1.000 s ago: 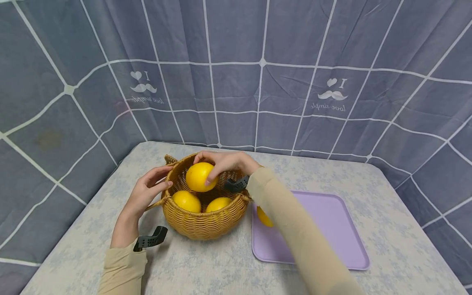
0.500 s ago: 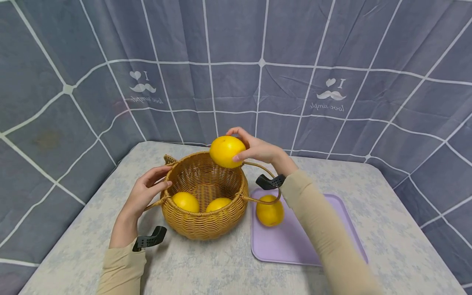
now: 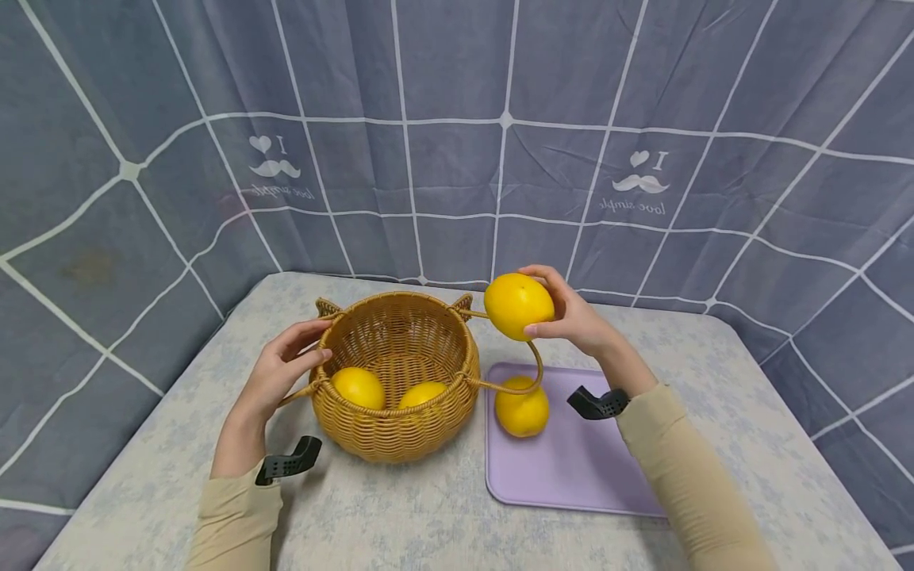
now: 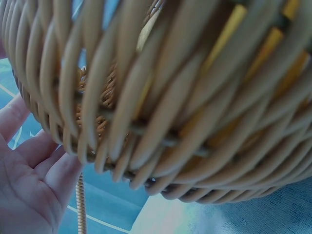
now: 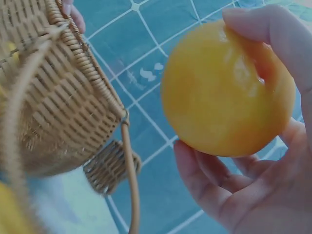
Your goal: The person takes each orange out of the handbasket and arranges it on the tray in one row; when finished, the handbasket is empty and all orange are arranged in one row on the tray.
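My right hand (image 3: 571,317) grips a smooth, round yellow citrus fruit (image 3: 518,306) between thumb and fingers. It holds the fruit up above the right-hand loop handle, beyond the wicker basket's rim; in the right wrist view this fruit (image 5: 224,92) fills the grasp. My left hand (image 3: 282,373) holds the left side of the wicker basket (image 3: 396,434), its thumb tip at the rim. In the left wrist view, left-hand fingers (image 4: 61,170) lie against the woven wall. Inside the basket sit a yellow fruit (image 3: 359,388) at left and another yellow fruit (image 3: 423,394), partly hidden by the front rim.
To the basket's right lies a lilac tray (image 3: 571,476) bearing one yellow fruit (image 3: 522,408). The basket's right loop handle (image 3: 537,369) sticks out over the tray's near-left part. A grey curtain (image 3: 457,159) with white lines stands behind the table (image 3: 400,515).
The right hand has lifted a yellow citrus fruit out of the basket and carried it right, past the rim. The left hand has stayed at the basket's left side.
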{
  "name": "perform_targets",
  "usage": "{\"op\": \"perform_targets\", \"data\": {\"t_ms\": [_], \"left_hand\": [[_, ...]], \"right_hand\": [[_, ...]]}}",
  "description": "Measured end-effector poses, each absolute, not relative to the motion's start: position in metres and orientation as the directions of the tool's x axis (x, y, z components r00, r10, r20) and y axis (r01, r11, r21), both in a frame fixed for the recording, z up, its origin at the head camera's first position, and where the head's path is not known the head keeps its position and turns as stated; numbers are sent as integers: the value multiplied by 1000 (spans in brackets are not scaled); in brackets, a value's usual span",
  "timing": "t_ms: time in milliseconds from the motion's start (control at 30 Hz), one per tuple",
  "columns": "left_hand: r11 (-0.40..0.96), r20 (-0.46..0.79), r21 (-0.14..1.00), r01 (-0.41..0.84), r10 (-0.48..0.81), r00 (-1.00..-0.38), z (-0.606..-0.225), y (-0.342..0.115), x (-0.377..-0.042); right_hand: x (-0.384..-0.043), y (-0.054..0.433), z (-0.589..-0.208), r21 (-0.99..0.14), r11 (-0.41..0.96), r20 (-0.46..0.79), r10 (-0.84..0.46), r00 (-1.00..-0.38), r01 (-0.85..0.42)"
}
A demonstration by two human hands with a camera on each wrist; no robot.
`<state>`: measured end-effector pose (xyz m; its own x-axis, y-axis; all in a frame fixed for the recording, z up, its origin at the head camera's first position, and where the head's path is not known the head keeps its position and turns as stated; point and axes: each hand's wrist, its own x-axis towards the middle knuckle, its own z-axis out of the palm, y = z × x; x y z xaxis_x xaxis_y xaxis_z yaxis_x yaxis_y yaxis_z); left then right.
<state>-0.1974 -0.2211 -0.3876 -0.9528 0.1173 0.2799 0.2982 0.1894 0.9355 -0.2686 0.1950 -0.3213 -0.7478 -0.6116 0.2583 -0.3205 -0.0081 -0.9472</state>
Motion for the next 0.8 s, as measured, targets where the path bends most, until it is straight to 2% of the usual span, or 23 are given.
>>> {"op": "perform_targets", "data": {"t_ms": [333,567,800], "left_hand": [[185,279,937,297,117,-953,-388,-222,-198],[176,275,940,292,116,-954,-387,-221,-198],[172,275,941,293,117,-954,-387,-221,-198]], "right_hand": [[-229,230,-362,-925,45,335,-369,-867,-376],[-205,244,-384,-935,147,282,-246,-927,-323],[-188,256,-400,-929,250,246,-136,-960,-274]]}}
